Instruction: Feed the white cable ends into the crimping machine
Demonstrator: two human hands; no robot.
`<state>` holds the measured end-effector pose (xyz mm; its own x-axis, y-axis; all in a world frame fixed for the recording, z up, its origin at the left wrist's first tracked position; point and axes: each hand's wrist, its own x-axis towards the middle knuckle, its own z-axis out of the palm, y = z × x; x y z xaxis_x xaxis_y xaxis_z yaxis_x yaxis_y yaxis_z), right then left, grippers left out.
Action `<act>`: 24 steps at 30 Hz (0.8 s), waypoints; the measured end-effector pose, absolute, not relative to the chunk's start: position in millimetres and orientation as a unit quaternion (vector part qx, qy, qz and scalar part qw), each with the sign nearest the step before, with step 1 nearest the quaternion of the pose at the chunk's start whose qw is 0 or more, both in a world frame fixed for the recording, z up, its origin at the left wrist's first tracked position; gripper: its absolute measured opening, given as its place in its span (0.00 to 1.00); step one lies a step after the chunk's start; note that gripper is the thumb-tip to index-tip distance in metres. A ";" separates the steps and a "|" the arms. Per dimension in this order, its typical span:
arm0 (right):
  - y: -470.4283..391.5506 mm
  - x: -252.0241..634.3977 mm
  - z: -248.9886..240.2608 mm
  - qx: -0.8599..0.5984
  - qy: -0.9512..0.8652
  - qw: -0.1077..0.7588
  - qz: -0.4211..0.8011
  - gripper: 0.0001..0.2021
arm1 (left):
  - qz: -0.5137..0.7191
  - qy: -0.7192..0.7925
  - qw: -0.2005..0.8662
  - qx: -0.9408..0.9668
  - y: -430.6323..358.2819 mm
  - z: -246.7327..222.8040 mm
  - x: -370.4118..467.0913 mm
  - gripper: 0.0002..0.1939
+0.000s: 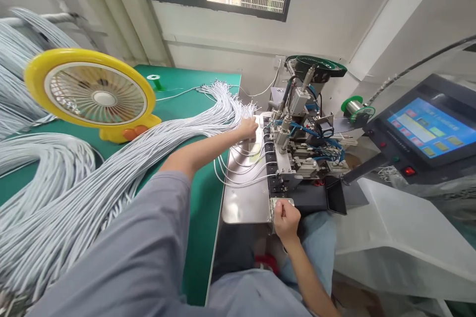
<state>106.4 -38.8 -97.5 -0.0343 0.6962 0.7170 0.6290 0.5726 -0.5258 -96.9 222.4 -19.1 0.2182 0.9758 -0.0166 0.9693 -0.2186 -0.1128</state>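
Note:
My left hand [248,129] reaches to the far end of the steel plate [238,203], right beside the tips of a long bundle of white cables [174,131]. Its fingers are closed, and what they hold, if anything, is too small to make out. Several separate white cables curve over the plate into the black holders [274,168] along the machine [293,133]. My right hand [285,215] is closed at the near end of that row, next to a small metal block; its fingers curl inward and their contents are hidden.
A yellow fan [98,96] stands on the green table [203,208] at left, with more cable bundles [44,153] around it. At right are a touchscreen [431,126], a solder spool [354,107] and a white bin [401,228].

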 end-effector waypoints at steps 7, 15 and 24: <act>-37.6 108.1 -98.4 -0.462 -0.719 0.518 0.040 0.13 | 0.043 -0.651 0.069 -0.755 226.3 -18.8 -113.5 0.16; -36.9 103.2 -95.9 -0.459 -0.730 0.505 0.020 0.13 | 0.025 -0.664 0.035 -0.746 238.1 -9.8 -114.6 0.18; -37.4 99.5 -93.6 -0.462 -0.724 0.512 0.013 0.13 | -0.071 -0.699 -0.085 -0.706 255.5 0.7 -100.5 0.18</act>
